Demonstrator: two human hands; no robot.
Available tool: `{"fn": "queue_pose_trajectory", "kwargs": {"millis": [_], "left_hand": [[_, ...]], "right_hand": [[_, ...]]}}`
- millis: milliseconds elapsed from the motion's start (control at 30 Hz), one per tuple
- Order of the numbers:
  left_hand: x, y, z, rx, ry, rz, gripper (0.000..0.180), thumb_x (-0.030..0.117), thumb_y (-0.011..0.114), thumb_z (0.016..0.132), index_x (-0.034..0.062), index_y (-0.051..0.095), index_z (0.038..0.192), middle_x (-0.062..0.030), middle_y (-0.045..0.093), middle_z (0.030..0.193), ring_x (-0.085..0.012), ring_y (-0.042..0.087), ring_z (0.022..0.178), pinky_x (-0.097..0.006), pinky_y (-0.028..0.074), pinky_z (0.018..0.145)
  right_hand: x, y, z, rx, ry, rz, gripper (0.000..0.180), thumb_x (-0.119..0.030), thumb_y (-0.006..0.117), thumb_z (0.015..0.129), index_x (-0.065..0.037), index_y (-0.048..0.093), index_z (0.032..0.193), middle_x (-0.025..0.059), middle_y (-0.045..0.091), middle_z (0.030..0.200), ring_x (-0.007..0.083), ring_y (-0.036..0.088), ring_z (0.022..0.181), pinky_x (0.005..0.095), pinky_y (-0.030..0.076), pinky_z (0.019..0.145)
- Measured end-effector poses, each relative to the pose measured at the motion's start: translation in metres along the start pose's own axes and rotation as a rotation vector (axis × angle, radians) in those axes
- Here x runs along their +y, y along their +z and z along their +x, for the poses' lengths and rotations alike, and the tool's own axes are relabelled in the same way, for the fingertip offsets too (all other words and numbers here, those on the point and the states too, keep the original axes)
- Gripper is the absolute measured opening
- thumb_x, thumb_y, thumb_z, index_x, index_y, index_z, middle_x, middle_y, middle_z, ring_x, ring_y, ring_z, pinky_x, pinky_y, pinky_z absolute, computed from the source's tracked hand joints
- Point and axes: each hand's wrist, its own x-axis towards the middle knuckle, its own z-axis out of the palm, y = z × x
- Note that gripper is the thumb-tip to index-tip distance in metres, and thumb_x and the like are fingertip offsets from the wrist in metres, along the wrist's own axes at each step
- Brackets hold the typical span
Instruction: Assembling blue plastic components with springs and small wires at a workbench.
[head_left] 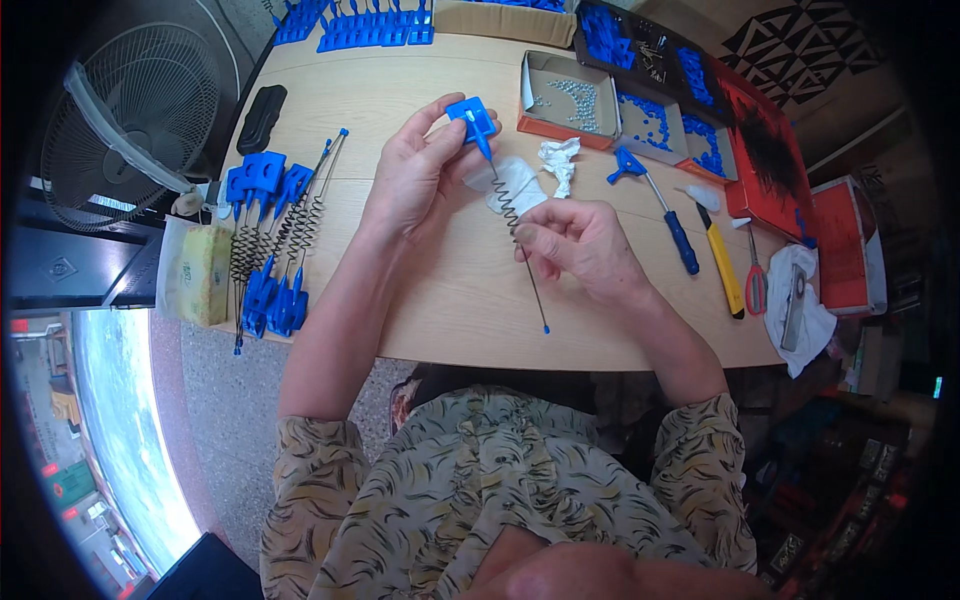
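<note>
My left hand (412, 178) is closed on a square blue plastic piece (470, 117), gripped between thumb and fingers above the table. From its narrow neck a black coiled wire (502, 192) runs down to the right. My right hand (592, 252) pinches this wire at the lower end of the coils. Below those fingers the wire goes on straight, ending in a small blue tip (546, 329). Behind the coil lies a crumpled white plastic bag (520, 183), with a white tissue (560, 165) to its right. Several similar blue pieces with coiled wires (262, 178) lie to my left.
Cardboard trays hold metal balls (575, 105) and small blue parts (650, 125). A blue-handled screwdriver (680, 243), yellow cutter (726, 270) and scissors (756, 285) lie at right, beside a white cloth (812, 325). A fan (145, 100) and black case (263, 118) are at left.
</note>
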Motion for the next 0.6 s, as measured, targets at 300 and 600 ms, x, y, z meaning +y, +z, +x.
{"fn": "queue_pose_trajectory", "kwargs": {"millis": [300,600], "left_hand": [[0.005,0.002,-0.013,-0.006,-0.022,0.197,0.066,0.012,0.07,0.094,0.0036,0.037,0.151,-0.0196,0.069,0.119,-0.0222,0.069,0.108,-0.033,0.056,0.094],[0.004,0.002,-0.015,-0.09,-0.007,0.075,0.067,0.009,0.072,0.092,0.0023,0.038,0.149,-0.0173,0.072,0.112,-0.0202,0.071,0.103,-0.034,0.058,0.088]], "right_hand": [[0.008,0.011,0.0,0.047,0.044,-0.06,0.015,-0.012,0.074,0.091,0.002,0.07,0.096,0.0001,0.067,0.077,0.0022,0.057,0.061,0.0182,0.044,0.053],[0.009,0.008,-0.002,0.039,0.05,-0.043,0.012,-0.008,0.074,0.09,0.001,0.067,0.09,0.0015,0.065,0.073,0.0043,0.056,0.055,0.018,0.044,0.05]]}}
